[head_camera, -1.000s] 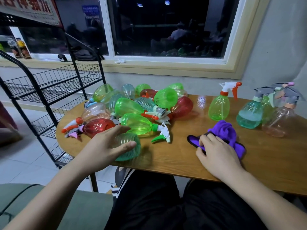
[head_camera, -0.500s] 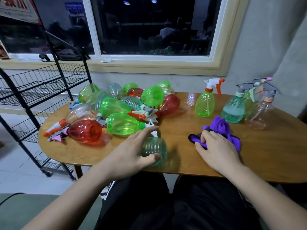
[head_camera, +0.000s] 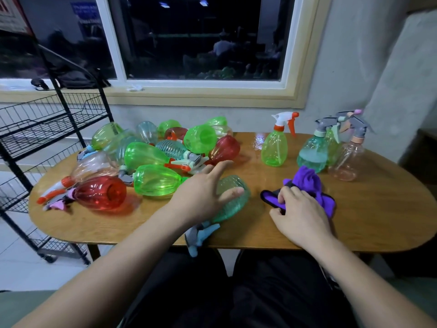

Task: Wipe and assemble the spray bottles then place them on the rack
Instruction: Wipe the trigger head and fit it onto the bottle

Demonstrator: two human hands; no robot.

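While left hand (head_camera: 201, 197) rests spread on teal bottle (head_camera: 236, 205) | right hand (head_camera: 300, 214) clutches cloth (head_camera: 308, 179) | both lie on worktop (head_camera: 366, 221)

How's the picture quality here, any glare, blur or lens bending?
Head view: a glare patch on the table beside the upright green bottle; the dark window mirrors ceiling lights; the left hand and the teal bottle under it are slightly motion-blurred; the right hand gripping the purple cloth looks sharper; the wide-angle lens bows the rack and window frame.
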